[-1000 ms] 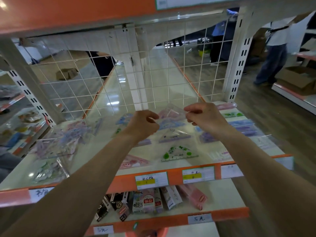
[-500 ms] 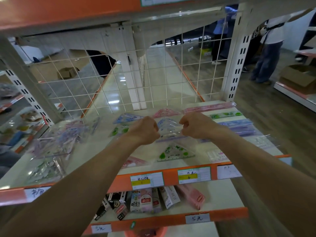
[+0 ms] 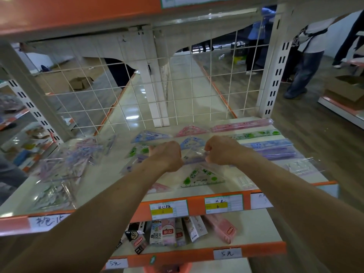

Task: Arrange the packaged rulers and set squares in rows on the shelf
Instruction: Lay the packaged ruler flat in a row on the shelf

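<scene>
Fingers (image 3: 211, 152) curled, left hand (image 3: 167, 155) and right hand (image 3: 222, 150) pinch one wrapped set square (image 3: 194, 155); slick wrap could slip, nudging green set square (image 3: 201, 177) past shelf (image 3: 110, 174) front edge.

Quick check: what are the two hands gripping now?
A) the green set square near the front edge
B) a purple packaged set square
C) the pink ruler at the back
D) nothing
B: the left hand and right hand each pinch one end of the purple set square; the green set square lies on the shelf nearer the edge.
</scene>
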Tool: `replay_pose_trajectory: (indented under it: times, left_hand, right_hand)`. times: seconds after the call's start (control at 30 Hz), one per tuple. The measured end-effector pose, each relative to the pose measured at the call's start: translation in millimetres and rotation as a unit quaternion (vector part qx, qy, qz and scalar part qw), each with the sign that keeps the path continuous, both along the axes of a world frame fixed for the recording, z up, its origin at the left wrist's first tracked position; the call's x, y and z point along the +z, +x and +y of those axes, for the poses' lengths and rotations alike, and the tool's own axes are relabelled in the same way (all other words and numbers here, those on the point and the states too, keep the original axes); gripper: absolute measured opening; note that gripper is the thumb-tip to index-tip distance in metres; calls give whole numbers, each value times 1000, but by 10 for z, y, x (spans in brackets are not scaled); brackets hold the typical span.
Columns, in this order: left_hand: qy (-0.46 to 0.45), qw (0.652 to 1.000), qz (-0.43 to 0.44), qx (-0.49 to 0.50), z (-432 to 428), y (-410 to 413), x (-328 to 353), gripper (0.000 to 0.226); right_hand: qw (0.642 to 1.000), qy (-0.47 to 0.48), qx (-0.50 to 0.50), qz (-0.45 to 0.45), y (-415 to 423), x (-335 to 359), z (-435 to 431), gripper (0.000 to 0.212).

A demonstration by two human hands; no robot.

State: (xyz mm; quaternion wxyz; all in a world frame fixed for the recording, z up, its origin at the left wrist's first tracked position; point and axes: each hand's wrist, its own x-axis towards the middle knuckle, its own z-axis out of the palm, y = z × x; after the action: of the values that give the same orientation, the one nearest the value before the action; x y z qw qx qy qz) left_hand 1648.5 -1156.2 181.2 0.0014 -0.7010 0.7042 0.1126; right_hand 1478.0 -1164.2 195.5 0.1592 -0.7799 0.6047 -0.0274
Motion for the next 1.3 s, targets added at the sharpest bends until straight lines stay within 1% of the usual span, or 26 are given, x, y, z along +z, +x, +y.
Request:
replay_pose_trajectory:
  times: [0.1,0.17,0.27,0.33,0.43,0.53,0.67,0.83,0.93,1.0,1.1,1.2,1.3]
  left_hand:
    - [-12,1000,-11,-1,15,5,6,25]
    - [-28,1000,-8,-1,42,37,48,24]
    - [-51,999,14,5,114,143,183,25]
    - [-66,997,20,22,166,276,286,28]
    - [-77,994,39,62,250,573,401,23]
    - [-69,992,49,95,386,936,462,23]
    - [-75,985,36,148,588,1476,473,24]
    - [-52,979,-6,198,900,2087,537,26]
    - [-33,973,-7,227,1072,2416,556,26]
    - [-28,973,-4,230,1168,2573,560,28]
    - [10,976,6,219,1272,2715,537,30]
    - [36,970,31,239,1327,2843,482,33]
    - [54,963,49,258,1386,2910,437,37]
  right_hand:
    - [1000,-7,8,24,4,33,17,33]
    - [999,-23,16,40,27,83,32,32]
    - [997,-52,41,38,148,191,81,28]
    - [995,-74,62,27,283,262,116,28]
    - [991,-88,95,15,545,339,148,29]
    - [989,-78,124,13,844,382,181,34]
    - [982,-87,165,21,1302,410,247,27]
    - [973,-74,219,4,1905,395,324,33]
    - [967,-57,247,-5,2251,376,409,33]
    - [963,-45,266,-7,2468,328,478,32]
    - [956,-13,294,6,2774,226,577,34]
    - [950,17,309,33,3018,166,672,44]
    - [948,-9,309,69,3169,111,789,46]
